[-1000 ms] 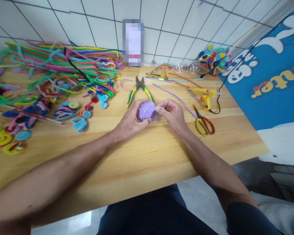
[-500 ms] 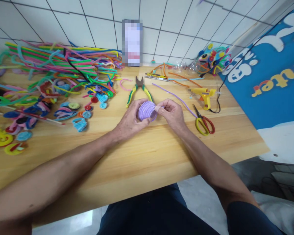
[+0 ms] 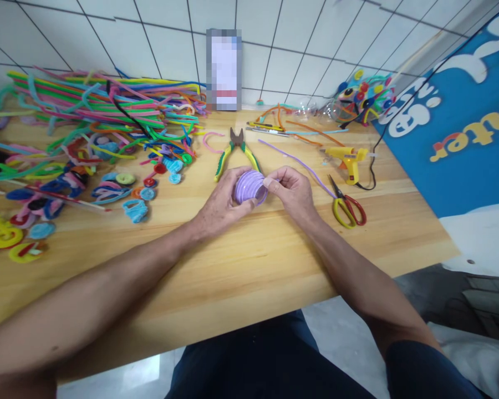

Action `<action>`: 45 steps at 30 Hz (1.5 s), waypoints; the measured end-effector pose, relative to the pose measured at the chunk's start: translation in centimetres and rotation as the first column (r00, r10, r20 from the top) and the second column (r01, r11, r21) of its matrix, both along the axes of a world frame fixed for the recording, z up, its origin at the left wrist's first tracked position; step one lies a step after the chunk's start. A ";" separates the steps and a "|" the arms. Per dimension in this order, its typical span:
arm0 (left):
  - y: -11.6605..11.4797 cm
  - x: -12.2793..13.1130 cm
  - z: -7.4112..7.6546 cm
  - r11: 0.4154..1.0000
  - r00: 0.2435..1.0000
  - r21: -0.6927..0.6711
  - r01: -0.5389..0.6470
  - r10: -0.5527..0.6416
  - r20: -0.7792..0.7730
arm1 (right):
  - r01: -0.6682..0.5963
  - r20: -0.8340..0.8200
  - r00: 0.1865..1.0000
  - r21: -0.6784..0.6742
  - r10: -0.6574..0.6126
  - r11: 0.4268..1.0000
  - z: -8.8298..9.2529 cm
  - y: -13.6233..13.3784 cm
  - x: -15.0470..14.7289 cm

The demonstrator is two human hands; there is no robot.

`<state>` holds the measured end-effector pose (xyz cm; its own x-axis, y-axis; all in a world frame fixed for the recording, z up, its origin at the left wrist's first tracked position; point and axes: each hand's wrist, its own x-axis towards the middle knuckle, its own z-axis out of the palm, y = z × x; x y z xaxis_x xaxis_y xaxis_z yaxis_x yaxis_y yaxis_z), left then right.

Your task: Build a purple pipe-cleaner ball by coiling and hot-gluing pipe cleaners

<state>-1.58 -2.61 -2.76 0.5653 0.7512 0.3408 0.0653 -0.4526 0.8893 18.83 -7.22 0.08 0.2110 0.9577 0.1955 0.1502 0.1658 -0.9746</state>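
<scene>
A coil of purple pipe cleaner (image 3: pixel 248 187), wound into a hollow cup shape, is held above the middle of the table. My left hand (image 3: pixel 224 202) wraps round its left side, thumb along the lower edge. With thumb and forefinger, my right hand (image 3: pixel 291 191) pinches the coil's right rim, where a short purple end seems to stick out. Just behind the coil lie green and yellow pliers (image 3: pixel 237 149), jaws pointing away. A loose purple pipe cleaner (image 3: pixel 297 162) stretches across the wood to the right, its near end beside the scissors (image 3: pixel 346 205).
Bundled coloured pipe cleaners (image 3: pixel 108 105) and small twisted pieces (image 3: pixel 135 210) crowd the left. A phone (image 3: pixel 223 69) leans on the tiled wall. At right are a yellow glue gun (image 3: pixel 349 160) with a black cord and a bag of colourful bits (image 3: pixel 366 100). The table (image 3: pixel 249 266) ends in front.
Both hands keep their grip on the purple coil with hardly any movement. The view has shifted very slightly.
</scene>
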 end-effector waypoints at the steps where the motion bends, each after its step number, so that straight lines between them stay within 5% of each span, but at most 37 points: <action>1: 0.0 0.0 0.0 1.000 1.000 0.001 0.001 -0.001 -0.001 | 0.002 0.001 1.000 0.001 -0.002 1.000 0.0 0.0 0.0; 36: 0.1 -0.6 0.9 0.997 0.999 -0.077 0.010 -0.008 0.035 | -0.015 -0.002 1.000 0.000 0.015 1.000 0.0 -0.3 -0.2; 45: 0.1 -0.2 -0.2 0.996 0.999 -0.089 0.006 -0.001 0.051 | -0.015 -0.007 1.000 0.010 0.015 1.000 -0.2 -0.2 -0.2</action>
